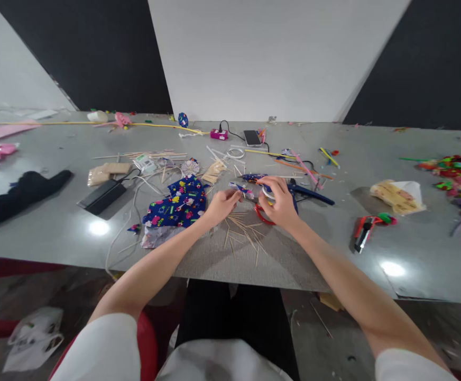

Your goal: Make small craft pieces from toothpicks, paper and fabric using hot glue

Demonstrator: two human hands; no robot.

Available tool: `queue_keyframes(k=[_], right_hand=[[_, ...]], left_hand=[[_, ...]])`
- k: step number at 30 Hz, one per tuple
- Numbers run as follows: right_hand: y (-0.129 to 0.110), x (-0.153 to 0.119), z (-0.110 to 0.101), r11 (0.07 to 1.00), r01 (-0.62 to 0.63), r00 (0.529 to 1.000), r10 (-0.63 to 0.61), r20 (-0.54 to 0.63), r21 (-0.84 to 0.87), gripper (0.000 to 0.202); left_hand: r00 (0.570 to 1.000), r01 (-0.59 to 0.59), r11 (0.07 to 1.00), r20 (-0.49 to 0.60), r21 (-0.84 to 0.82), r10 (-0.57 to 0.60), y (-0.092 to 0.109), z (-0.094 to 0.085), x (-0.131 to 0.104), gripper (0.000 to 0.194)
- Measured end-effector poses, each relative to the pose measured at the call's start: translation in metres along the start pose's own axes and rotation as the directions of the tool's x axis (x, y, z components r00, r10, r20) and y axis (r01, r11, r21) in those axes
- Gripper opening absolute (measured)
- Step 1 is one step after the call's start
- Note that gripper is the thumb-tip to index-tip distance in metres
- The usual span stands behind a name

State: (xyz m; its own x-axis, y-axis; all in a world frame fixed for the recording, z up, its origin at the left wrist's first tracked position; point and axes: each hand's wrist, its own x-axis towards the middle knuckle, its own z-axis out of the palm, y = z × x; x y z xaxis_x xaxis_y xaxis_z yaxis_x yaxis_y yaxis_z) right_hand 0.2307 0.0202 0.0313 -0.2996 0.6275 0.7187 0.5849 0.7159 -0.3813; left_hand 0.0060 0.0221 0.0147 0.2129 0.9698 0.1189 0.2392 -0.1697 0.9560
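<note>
My left hand pinches a small piece of blue-and-white patterned fabric between thumb and fingertips. Just to its right, my right hand is curled, and a white ring-shaped roll shows between its thumb and fingers. Red-handled scissors lie partly under that hand. Behind it rests a blue glue gun, partly covered by my fingers. Thin wooden sticks are scattered on the table below both hands. Dark blue patterned fabric lies folded left of my left hand.
A black power adapter with a white cable sits at the left. Toward the back are a phone and a magenta plug block. A box cutter, a paper packet and colourful fuzzy pieces lie right.
</note>
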Motion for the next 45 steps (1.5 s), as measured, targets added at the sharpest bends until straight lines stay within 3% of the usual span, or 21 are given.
queue_keyframes(k=[2,6,19,30,45], right_hand=[[-0.006,-0.002,0.002,0.997,0.079,0.996,-0.079,0.049,0.007,0.038],[-0.01,-0.006,0.006,0.989,0.145,0.984,-0.146,0.102,0.015,0.048],[-0.007,-0.01,0.017,0.977,0.212,0.977,-0.212,0.011,-0.005,0.055],[-0.009,-0.009,0.017,0.968,0.246,0.969,-0.246,0.02,-0.044,0.052],[-0.009,-0.01,0.017,0.975,0.214,0.976,-0.216,-0.033,-0.059,0.037]], left_hand=[[0.998,0.054,0.998,0.019,-0.018,-0.053,0.0,0.0,0.0,0.051],[0.998,0.051,0.998,0.042,0.037,-0.053,0.002,0.0,-0.001,0.049],[0.997,0.026,0.993,0.063,0.115,-0.033,0.005,-0.002,-0.004,0.052],[0.998,0.022,0.988,0.053,0.151,-0.031,0.009,-0.002,-0.005,0.04],[0.998,0.019,0.987,0.052,0.16,-0.027,0.016,-0.002,-0.007,0.037]])
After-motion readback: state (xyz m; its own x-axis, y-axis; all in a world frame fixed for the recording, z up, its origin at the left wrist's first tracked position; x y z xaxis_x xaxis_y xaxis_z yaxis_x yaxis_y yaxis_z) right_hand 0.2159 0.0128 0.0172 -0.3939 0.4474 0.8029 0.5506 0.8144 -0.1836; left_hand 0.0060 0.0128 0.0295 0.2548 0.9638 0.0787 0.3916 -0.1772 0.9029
